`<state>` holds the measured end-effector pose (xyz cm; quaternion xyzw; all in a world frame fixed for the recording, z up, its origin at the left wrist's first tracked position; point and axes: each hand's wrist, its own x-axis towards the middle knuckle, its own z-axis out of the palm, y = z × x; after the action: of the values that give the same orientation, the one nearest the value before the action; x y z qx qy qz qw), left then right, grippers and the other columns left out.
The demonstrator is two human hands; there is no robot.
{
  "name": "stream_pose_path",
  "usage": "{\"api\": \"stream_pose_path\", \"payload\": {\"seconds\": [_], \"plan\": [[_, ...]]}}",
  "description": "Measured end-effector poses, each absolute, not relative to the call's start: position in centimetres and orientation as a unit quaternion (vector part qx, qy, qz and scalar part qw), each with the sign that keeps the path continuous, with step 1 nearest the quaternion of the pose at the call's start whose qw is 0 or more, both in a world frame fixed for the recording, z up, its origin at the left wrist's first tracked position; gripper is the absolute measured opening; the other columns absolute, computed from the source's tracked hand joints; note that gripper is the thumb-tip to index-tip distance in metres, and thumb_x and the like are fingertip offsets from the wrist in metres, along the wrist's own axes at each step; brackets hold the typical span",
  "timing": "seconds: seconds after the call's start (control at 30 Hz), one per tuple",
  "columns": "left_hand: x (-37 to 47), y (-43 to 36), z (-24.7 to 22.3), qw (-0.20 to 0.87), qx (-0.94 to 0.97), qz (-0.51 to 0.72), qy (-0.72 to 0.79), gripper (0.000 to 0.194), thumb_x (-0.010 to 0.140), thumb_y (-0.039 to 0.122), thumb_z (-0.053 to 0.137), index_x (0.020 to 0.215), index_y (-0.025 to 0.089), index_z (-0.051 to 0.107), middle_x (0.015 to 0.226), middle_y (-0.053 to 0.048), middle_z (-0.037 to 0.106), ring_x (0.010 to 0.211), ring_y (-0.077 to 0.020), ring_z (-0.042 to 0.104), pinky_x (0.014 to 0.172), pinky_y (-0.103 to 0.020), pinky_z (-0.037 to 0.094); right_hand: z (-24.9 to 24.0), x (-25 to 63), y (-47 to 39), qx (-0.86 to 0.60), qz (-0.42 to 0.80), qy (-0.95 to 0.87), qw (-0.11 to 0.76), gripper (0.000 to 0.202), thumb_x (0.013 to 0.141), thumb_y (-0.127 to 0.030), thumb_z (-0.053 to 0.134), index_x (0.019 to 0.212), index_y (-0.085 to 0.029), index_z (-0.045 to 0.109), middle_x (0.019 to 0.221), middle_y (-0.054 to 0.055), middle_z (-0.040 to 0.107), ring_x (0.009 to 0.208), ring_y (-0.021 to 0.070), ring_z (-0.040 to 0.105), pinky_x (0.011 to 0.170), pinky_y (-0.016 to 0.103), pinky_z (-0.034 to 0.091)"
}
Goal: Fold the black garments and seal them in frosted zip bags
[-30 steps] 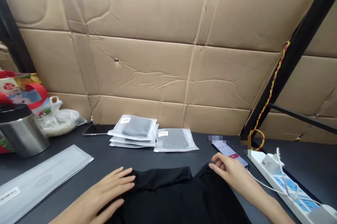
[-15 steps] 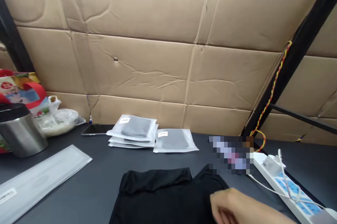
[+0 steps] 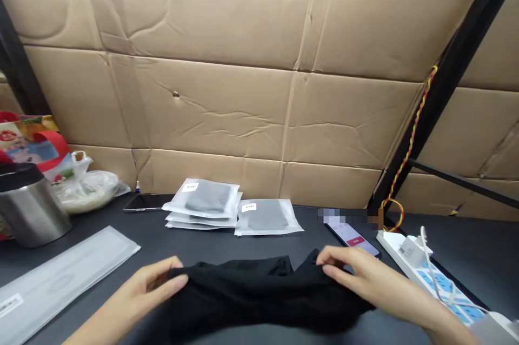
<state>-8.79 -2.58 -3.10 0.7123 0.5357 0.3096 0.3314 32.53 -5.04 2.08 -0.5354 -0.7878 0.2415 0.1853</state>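
A black piece of stretchy-looking clothing (image 3: 255, 296) is held up at the front of the dark table, its lower part blurred. Its exact kind cannot be made out. My left hand (image 3: 156, 285) pinches the left end between thumb and fingers. At the other end, my right hand (image 3: 344, 269) grips the cloth the same way. Behind the cloth lie a stack of frosted zip bags (image 3: 205, 201) with dark contents and a single frosted bag (image 3: 267, 216), each with a white label.
Long frosted bags (image 3: 68, 285) lie at left, near a steel tumbler (image 3: 34, 210) and a tied plastic bag (image 3: 89, 188). One phone (image 3: 148, 203) rests at the back, another phone (image 3: 352, 237) at right beside a power strip (image 3: 438, 280). Cardboard (image 3: 227, 91) walls the back.
My left hand has come into view and grips the cloth's left end. The cloth, earlier spread flatter, is now raised and folded between both hands. My right hand has moved slightly up.
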Motion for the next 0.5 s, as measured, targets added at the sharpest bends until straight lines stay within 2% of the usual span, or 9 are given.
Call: {"api": "stream_pose_path", "payload": {"seconds": [0.07,0.17,0.23,0.27,0.3,0.37,0.43,0.5], "plan": [[-7.8,-0.2,-2.8,0.314,0.727,0.293,0.536,0.041,0.083,0.059,0.048,0.068,0.022,0.058,0.070,0.002,0.062,0.074,-0.0209,0.061,0.065,-0.026,0.048,1.5,32.0,-2.4,-0.540,0.207,-0.784,0.225,0.020,0.091,-0.031,0.044,0.088,-0.026,0.063,0.088,-0.001,0.069,0.082,0.0183,0.063,0.073,0.026,0.045],[-7.5,2.0,-4.0,0.244,0.747,0.248,0.567,0.038,0.081,0.058,0.052,0.073,0.021,0.059,0.071,0.001,0.063,0.072,-0.0228,0.063,0.065,-0.029,0.050,-0.9,31.5,0.5,-0.566,0.173,-0.767,0.248,0.016,0.087,-0.031,0.050,0.083,-0.024,0.063,0.084,0.000,0.069,0.079,0.0188,0.063,0.072,0.027,0.045],[-7.7,2.3,-4.9,0.203,0.746,0.246,0.585,0.036,0.081,0.055,0.055,0.087,0.021,0.062,0.082,-0.002,0.068,0.078,-0.0252,0.065,0.072,-0.034,0.053,-2.4,32.2,1.1,-0.595,0.154,-0.745,0.259,0.015,0.085,-0.034,0.052,0.086,-0.024,0.063,0.089,0.002,0.069,0.085,0.0203,0.064,0.076,0.028,0.045],[-7.8,2.2,-5.1,0.175,0.749,0.256,0.585,0.038,0.082,0.054,0.054,0.099,0.021,0.063,0.095,-0.004,0.070,0.088,-0.0270,0.065,0.080,-0.038,0.053,-3.0,32.8,1.0,-0.616,0.141,-0.728,0.265,0.018,0.086,-0.036,0.050,0.088,-0.023,0.062,0.091,0.003,0.069,0.087,0.0211,0.064,0.077,0.028,0.045],[-7.8,1.8,-5.1,0.135,0.760,0.267,0.576,0.041,0.085,0.051,0.053,0.113,0.022,0.060,0.110,-0.006,0.068,0.101,-0.0283,0.064,0.089,-0.041,0.051,-3.4,33.7,0.7,-0.640,0.127,-0.709,0.269,0.022,0.088,-0.039,0.047,0.089,-0.023,0.062,0.091,0.005,0.069,0.087,0.0220,0.064,0.077,0.029,0.044],[-7.6,0.7,-4.7,0.053,0.807,0.264,0.525,0.047,0.092,0.045,0.048,0.136,0.028,0.047,0.137,-0.004,0.055,0.125,-0.0274,0.051,0.106,-0.045,0.040,-3.9,35.5,-0.4,-0.690,0.105,-0.667,0.262,0.033,0.091,-0.047,0.040,0.082,-0.023,0.061,0.082,0.006,0.069,0.079,0.0241,0.065,0.072,0.032,0.044],[-7.0,-0.6,-4.0,-0.003,0.861,0.231,0.453,0.048,0.097,0.037,0.043,0.144,0.036,0.035,0.147,0.002,0.045,0.135,-0.0245,0.040,0.113,-0.046,0.030,-4.3,36.9,-1.5,-0.726,0.100,-0.637,0.240,0.042,0.089,-0.056,0.041,0.070,-0.023,0.059,0.068,0.005,0.067,0.067,0.0247,0.064,0.067,0.032,0.042],[-6.4,-1.6,-3.6,-0.028,0.900,0.184,0.394,0.051,0.098,0.034,0.045,0.146,0.041,0.030,0.149,0.006,0.041,0.136,-0.0239,0.039,0.112,-0.045,0.031,-4.8,37.5,-2.3,-0.740,0.109,-0.627,0.218,0.047,0.084,-0.063,0.046,0.063,-0.023,0.057,0.061,0.004,0.065,0.062,0.0237,0.062,0.064,0.031,0.041]]}}
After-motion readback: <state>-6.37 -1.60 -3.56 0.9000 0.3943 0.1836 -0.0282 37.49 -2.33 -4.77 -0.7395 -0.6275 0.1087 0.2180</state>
